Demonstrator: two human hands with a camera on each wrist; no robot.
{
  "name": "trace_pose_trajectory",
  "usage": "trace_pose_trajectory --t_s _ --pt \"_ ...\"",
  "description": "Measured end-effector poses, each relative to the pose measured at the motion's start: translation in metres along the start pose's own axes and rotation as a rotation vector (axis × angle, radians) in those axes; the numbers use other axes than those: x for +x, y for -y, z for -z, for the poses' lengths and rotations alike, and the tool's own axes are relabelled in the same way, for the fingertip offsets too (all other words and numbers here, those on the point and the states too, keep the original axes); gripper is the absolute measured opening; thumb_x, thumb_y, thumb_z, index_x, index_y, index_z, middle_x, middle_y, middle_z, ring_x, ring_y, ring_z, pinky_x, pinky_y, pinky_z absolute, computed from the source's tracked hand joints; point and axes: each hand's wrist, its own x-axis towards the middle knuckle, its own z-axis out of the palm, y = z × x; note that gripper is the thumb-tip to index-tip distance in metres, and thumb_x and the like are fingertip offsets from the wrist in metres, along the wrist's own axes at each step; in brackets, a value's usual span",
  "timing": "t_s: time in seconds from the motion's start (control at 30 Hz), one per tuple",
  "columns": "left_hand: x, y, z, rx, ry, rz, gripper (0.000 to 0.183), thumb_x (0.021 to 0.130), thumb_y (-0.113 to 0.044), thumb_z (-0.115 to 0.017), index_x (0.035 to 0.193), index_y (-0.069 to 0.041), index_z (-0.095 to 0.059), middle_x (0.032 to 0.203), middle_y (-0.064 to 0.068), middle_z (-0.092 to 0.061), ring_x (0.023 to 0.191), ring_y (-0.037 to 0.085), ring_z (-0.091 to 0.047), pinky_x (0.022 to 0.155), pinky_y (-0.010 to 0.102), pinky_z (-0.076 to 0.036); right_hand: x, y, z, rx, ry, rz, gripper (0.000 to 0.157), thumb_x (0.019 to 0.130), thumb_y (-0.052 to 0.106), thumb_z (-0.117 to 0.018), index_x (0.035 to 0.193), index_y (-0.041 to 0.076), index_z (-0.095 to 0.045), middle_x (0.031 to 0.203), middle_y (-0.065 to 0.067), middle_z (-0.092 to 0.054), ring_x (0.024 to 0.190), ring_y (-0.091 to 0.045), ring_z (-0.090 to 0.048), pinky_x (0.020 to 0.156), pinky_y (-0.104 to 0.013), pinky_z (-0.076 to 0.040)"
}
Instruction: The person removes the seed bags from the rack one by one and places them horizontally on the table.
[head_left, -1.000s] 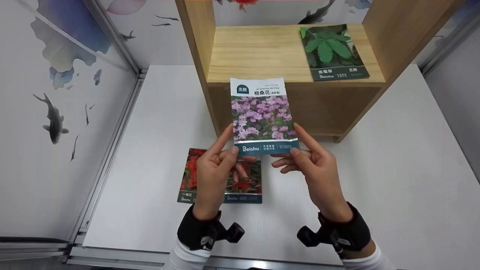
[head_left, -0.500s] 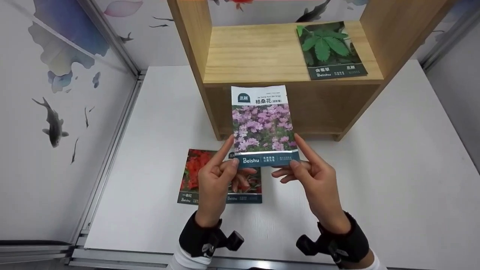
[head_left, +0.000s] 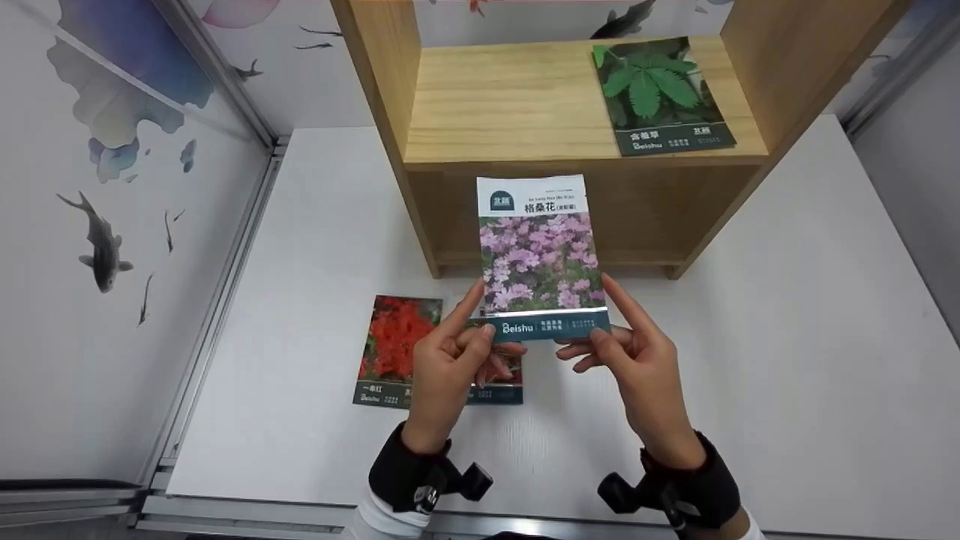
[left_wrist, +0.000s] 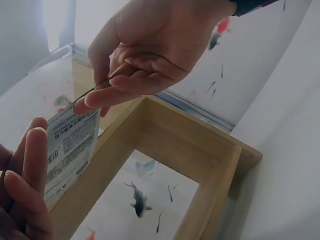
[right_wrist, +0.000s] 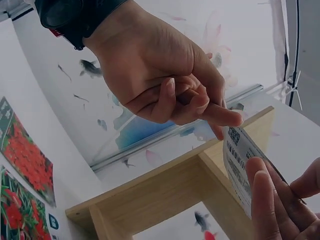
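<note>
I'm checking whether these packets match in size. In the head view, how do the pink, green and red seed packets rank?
1. Pink packet, though held nearer the camera.
2. Green packet and red packet: unsure; the left hand partly covers the red one.

Glossy printed seed packet (head_left: 541, 259), smooth; shelf (head_left: 517, 112) light raw-looking wood with visible grain, matt; table (head_left: 787, 337) smooth white matt; frame rail (head_left: 217, 300) brushed metal; wrist straps (head_left: 401, 469) black cloth
</note>
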Motion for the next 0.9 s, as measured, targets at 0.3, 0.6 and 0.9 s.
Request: trace_pose_trajectory --t_s 0.3,0.6,0.9 --pt "-0.003 0.009 -0.007 0.086 0.015 0.002 0.048 0.092 -0.007 -0.049 0.138 -0.008 -0.034 0.073 0.006 -0.066 0.062 0.027 -0.062 0.057 0.036 -0.052 0.002 -0.019 0.01 -0.03 -0.02 -0.033 0.05 0.091 0.01 -0.051 0.138 0.018 -0.034 0.095 -0.022 -0.063 0.079 -0.033 -0.062 0.061 -0.036 -0.052" --pt "-0.001 0.026 -0.013 0.071 0.003 0.084 0.05 0.091 -0.009 -0.051 0.138 -0.016 -0.036 0.078 0.011 -0.066 0.061 0.032 -0.059 0.062 0.039 -0.052 0.001 -0.037 0.019 -0.051 -0.027 -0.041 0.051 0.092 0.012 -0.05 0.139 0.018 -0.032 0.104 -0.02 -0.06 0.083 -0.033 -0.061 0.062 -0.035 -0.052" --pt "0.001 0.035 -0.02 0.169 0.045 0.111 0.054 0.092 -0.016 -0.051 0.141 -0.018 -0.029 0.079 0.006 -0.066 0.061 0.027 -0.058 0.058 0.036 -0.049 0.002 -0.046 0.029 -0.083 -0.075 -0.062 0.051 0.092 0.008 -0.048 0.139 0.019 -0.032 0.104 -0.019 -0.061 0.084 -0.032 -0.061 0.062 -0.034 -0.052"
